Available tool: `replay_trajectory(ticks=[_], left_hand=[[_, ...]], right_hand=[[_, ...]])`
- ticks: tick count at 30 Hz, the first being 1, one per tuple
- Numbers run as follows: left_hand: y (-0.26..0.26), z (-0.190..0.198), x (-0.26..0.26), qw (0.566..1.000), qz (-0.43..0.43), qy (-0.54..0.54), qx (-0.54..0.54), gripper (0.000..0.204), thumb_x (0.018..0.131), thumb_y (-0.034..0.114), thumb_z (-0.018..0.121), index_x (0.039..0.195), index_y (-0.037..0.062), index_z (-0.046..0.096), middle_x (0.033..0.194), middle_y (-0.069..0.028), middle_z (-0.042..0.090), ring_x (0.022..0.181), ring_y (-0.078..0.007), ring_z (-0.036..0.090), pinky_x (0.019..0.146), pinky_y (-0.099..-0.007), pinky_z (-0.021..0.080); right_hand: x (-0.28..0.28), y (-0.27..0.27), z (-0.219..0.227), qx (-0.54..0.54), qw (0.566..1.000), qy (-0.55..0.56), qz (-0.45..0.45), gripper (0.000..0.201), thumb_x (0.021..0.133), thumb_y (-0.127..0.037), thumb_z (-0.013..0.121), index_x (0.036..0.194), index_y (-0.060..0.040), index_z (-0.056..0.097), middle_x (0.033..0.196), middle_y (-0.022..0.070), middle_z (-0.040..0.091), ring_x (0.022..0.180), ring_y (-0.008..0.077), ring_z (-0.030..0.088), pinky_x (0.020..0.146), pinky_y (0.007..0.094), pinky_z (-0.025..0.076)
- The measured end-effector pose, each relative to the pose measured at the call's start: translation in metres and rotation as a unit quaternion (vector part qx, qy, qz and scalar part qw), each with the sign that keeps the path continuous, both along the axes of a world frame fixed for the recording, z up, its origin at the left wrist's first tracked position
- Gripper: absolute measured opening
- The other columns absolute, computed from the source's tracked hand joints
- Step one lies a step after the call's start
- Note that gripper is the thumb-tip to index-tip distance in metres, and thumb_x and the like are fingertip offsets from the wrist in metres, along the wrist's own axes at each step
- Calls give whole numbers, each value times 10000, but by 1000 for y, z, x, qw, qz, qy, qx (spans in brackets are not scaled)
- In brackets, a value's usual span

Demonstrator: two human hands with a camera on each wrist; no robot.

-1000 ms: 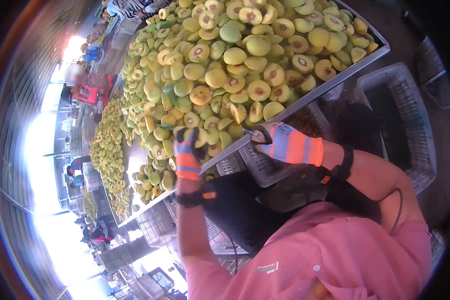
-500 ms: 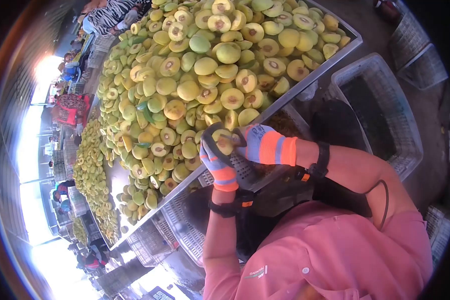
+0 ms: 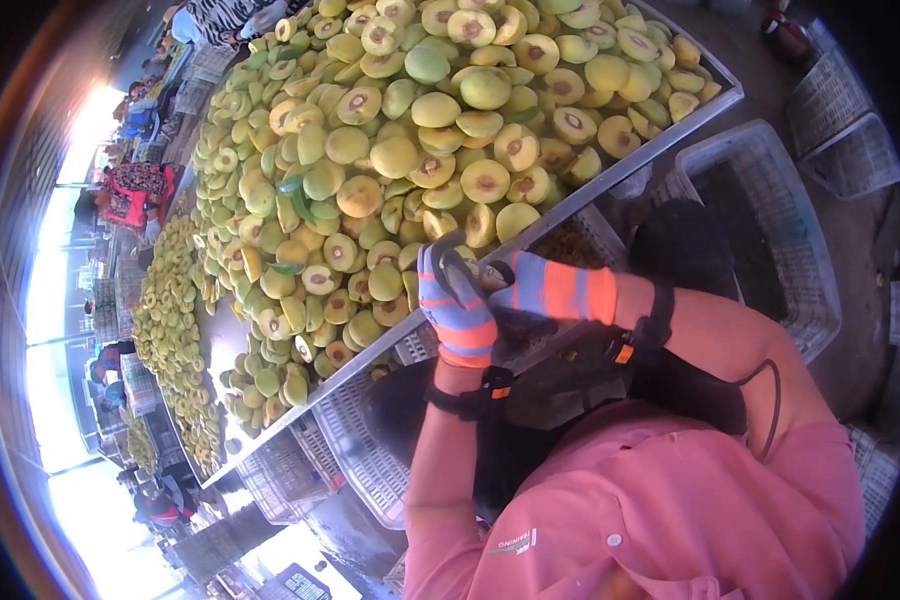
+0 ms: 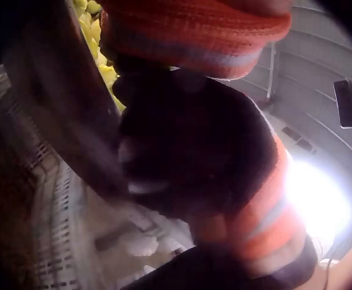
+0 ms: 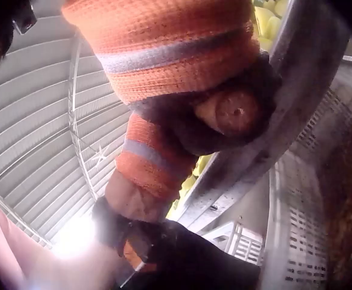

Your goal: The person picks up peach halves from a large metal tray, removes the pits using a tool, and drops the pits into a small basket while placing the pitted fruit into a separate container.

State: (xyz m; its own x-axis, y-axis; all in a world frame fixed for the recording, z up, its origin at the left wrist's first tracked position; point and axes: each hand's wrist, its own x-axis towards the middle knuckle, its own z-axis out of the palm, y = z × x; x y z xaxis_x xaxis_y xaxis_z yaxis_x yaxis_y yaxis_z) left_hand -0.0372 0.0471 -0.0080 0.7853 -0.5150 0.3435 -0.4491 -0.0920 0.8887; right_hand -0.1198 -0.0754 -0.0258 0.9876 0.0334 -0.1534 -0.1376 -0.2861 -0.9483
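Note:
My left hand, in a striped orange and grey-blue glove with dark palm and fingers, curls close against the right hand just past the metal table edge. A peach half sits in its grip, now hidden behind the gloved fingers. In a matching glove, my right hand grips a small hand tool; the round end of its wooden handle shows from the fist in the right wrist view, and its working end is hidden. Beyond both hands lies a large heap of halved yellow-green peaches, some showing brown pit centres.
A raised metal rim borders the table between my body and the heap. Below it stand perforated plastic crates, and a larger grey tub stands at the right. Other people work farther off at the left.
One second ago the left hand was over the heap's edge, apart from the right. It took a peach half and came rightward to meet the tool hand; the fruit has since turned out of sight.

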Motion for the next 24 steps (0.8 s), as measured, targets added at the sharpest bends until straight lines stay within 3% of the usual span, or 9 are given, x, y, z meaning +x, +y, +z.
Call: replay_trajectory(ticks=[3,6,10,13,16,19,21,23,24], left_hand=[[6,16,6,993,-62,-93,31,337,1000,233,455,1138,-36,605,1053,-141,615,952,-249,561,893,-362,445],[17,20,6,980,-106,-154,63,347,989,238,467,1134,-48,599,1046,-136,625,943,-269,565,896,-386,446],[14,18,-1,995,-58,-71,47,250,951,76,464,1130,-33,600,1039,-140,625,896,-241,579,827,-342,472],[9,13,-6,995,-45,-58,62,263,916,-6,447,1125,-25,606,1042,-150,621,878,-241,597,791,-324,482],[10,26,-11,988,-82,-87,98,278,892,-30,447,1115,-19,611,1049,-166,613,883,-284,622,782,-352,497],[10,36,-13,965,-110,-198,132,289,876,-34,447,1108,-11,616,1044,-185,610,896,-328,634,788,-383,508],[10,33,-12,967,-120,-186,129,278,859,-16,474,1097,-11,616,1007,-200,614,870,-360,636,769,-391,516],[10,31,-12,975,-132,-132,118,272,855,-7,484,1092,-9,617,988,-195,618,853,-361,638,756,-382,517],[9,33,-14,980,-126,-97,122,270,854,-7,485,1089,-8,618,985,-195,619,850,-362,639,751,-380,517]], right_hand=[[-3,-25,-10,-74,963,-200,165,280,865,-234,673,1081,-57,660,956,100,710,814,266,659,740,379,505],[-5,-28,-12,-48,921,-347,169,288,868,-228,678,1099,-58,657,958,33,713,799,184,640,735,355,499],[-6,-15,-1,-17,980,-107,168,343,859,-236,679,1163,-82,642,1018,32,696,861,151,616,808,382,481],[-12,-21,8,-128,960,-187,165,304,839,-240,684,1112,-106,666,921,87,693,802,175,622,767,389,493],[-18,-38,17,-265,878,-348,193,233,808,-222,696,996,-87,672,835,106,675,727,230,612,731,373,495],[-23,-35,21,-74,966,-198,150,229,770,-221,711,935,-72,655,847,119,660,741,293,603,763,371,486],[-25,-30,28,219,969,88,69,239,764,-226,712,947,-82,661,857,112,647,774,322,600,802,375,478],[-20,-34,-4,7,980,-146,138,285,789,-244,714,1020,-81,677,862,105,640,775,273,602,773,362,482],[-19,-35,-3,-40,976,-150,149,300,805,-249,709,1052,-82,681,869,100,636,777,253,598,760,355,481]])
